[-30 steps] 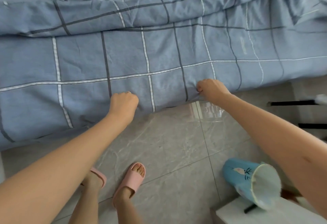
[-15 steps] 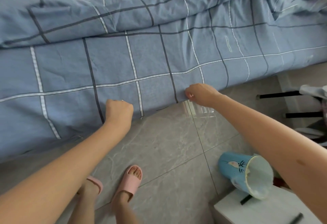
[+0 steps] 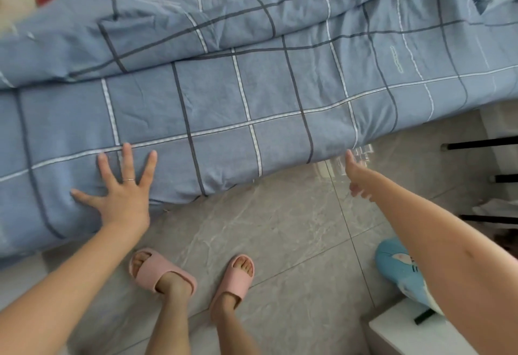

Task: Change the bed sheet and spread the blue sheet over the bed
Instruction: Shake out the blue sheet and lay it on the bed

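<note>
Blue sheet (image 3: 252, 96) lies over the bed, which is hidden under it, w/ its hem hanging over the near edge down toward the floor (image 3: 280, 228). A thick bunched fold runs across the sheet further in, and the far right part is crumpled. L hand (image 3: 120, 197): fingers spread wide, palm flat on the sheet at the near edge, left part. R hand (image 3: 357, 178): fingers stretched out straight, holding nothing, tip just beside the hem at the near edge, right part; blurred, so can't tell if it touches. Step, as I read it: smoothing and squaring the near side, i.e. spreading phase, old sheet prob. already off. Next move needs the long fold pulled flat and the far right wrinkles pushed out, w/ hem overhang kept even. Slippers (image 3: 162, 270) on the floor just beside the bed; blue cup (image 3: 398, 270) on a white cabinet (image 3: 398, 332) at lower right.
</note>
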`<state>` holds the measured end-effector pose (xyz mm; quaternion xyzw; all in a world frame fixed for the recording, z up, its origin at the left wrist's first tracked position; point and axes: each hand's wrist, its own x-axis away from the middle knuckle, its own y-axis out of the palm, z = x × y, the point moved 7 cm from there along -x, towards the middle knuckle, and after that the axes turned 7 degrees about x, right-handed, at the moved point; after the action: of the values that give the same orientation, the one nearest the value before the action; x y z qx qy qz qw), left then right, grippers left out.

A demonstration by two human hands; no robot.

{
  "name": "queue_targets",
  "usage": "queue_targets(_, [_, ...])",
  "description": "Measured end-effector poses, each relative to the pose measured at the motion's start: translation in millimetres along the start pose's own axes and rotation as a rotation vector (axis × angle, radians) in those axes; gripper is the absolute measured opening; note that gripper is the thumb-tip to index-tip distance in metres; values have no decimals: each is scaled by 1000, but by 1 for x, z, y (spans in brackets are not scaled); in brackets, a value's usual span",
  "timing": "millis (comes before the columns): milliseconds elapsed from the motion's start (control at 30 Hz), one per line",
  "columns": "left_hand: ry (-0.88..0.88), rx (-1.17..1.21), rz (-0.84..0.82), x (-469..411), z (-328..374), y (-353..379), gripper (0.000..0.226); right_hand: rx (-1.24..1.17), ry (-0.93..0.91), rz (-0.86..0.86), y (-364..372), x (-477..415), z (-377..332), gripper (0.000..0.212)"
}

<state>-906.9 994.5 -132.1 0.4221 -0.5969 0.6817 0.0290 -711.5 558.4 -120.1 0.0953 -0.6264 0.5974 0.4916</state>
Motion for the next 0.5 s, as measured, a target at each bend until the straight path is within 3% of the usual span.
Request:
queue_targets(33, [-27,23,-19,2,-4,1,114,-56,-18,103,-6,1,-2,76])
queue_targets(133, [-96,112,-68,5,8,-3,114,12,-278,749,-61,18,-42,49])
queue_targets(167, [-67,128,-59,5,21,-8,113,42,-407,817,-72,25,-63,47])
queue_targets(233, [86,146,-47,2,63,-19,117,184,-621,778,-79,32,-110,50])
queue_targets(333, [344,157,11,-9,129,-43,123,597,-984,650,-66,42,-189,53])
queue_targets(367, [399,147,33,-16,145,-50,121,675,-1032,614,-66,38,-202,54])
queue_targets(433, [447,136,29,-33,170,-53,116,599,-872,582,-88,3,-191,53])
queue_targets(500, [443,93,-8,-49,187,-43,118,343,-453,491,-113,-62,-118,56])
